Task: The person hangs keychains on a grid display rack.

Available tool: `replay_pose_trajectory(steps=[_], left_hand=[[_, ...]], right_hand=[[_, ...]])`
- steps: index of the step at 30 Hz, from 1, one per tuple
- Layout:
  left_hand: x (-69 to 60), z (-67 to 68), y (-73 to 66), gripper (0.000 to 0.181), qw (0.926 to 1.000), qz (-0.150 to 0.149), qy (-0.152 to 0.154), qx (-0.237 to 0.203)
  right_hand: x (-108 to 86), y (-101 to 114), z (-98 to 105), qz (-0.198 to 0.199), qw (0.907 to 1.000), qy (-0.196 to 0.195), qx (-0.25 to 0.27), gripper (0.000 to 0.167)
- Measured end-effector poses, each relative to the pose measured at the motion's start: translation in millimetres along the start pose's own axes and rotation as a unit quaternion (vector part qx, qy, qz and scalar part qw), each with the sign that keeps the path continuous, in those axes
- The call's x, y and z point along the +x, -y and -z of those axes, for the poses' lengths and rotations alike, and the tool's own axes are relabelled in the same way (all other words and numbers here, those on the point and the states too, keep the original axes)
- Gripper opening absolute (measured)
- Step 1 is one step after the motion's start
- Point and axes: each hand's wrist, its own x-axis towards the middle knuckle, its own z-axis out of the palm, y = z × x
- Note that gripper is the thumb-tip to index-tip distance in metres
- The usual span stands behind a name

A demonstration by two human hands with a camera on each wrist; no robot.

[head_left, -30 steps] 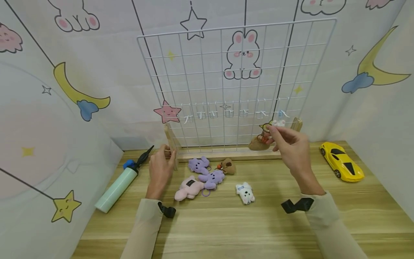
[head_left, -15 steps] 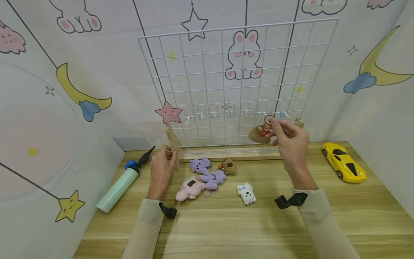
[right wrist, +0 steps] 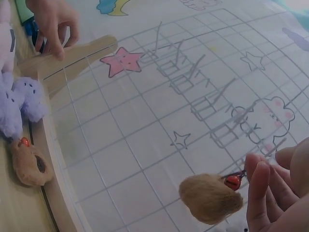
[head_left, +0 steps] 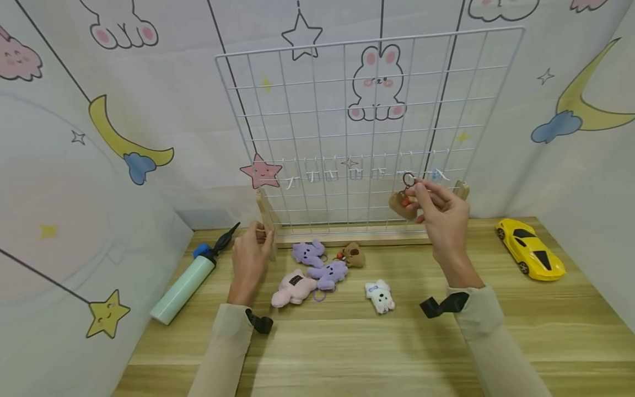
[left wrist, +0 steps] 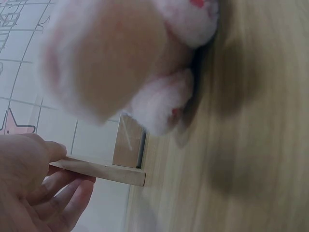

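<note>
My right hand (head_left: 446, 220) pinches the dark ring (head_left: 408, 179) of a brown plush keychain (head_left: 401, 205) before the hooks at the right of the white wire grid (head_left: 347, 132). In the right wrist view the brown plush (right wrist: 210, 198) with its red bell (right wrist: 232, 181) dangles beside the right hand's fingers (right wrist: 260, 188). My left hand (head_left: 249, 259) grips the left wooden post (head_left: 265, 215) of the stand; the left wrist view shows thumb and fingers around the wooden piece (left wrist: 104, 170). Several white hooks (head_left: 355, 173) hang in a row on the grid.
Two purple plushes (head_left: 329, 274), a pink plush (head_left: 294, 288), another brown plush (head_left: 353, 255) and a white plush (head_left: 380, 296) lie on the wooden table (head_left: 347, 353). A green pump (head_left: 183, 289) is at the left, a yellow toy car (head_left: 529, 248) at the right.
My right hand has moved slightly up and toward the hooks, lifting the brown plush and its ring off the lower grid. The left hand keeps its grip on the post.
</note>
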Motion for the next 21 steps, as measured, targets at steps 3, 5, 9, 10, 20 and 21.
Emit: replay_pose_trajectory(steps=[3,5,9,10,20,21], left_hand=[[-0.3,-0.5,0.1,0.024,1.0,0.001,0.0,0.0],[-0.4,-0.7,0.2,0.024,1.0,0.0,-0.001,0.0],[-0.1,-1.1,0.3,0.022,1.0,-0.001,-0.003,0.001],[0.1,-1.2,0.3,0.022,1.0,-0.001,-0.004,0.0],[-0.9,-1.9,0.1,0.021,1.0,-0.004,-0.007,0.0],[-1.3,-2.0,0.3,0.021,1.0,-0.004,-0.007,-0.002]], right_hand=[[-1.0,-2.4,3.1,-0.001,0.9999,0.005,-0.009,0.034],[-3.0,-4.5,5.5,-0.002,0.9998,0.009,-0.019,0.034],[-11.7,-13.1,12.2,0.0,0.9977,0.032,-0.06,0.035],[-14.9,-17.0,14.3,0.002,0.9963,0.04,-0.075,0.035],[-54.9,-74.2,36.3,-0.022,0.9534,0.208,-0.217,0.024],[-58.9,-79.4,38.5,-0.028,0.945,0.229,-0.232,0.023]])
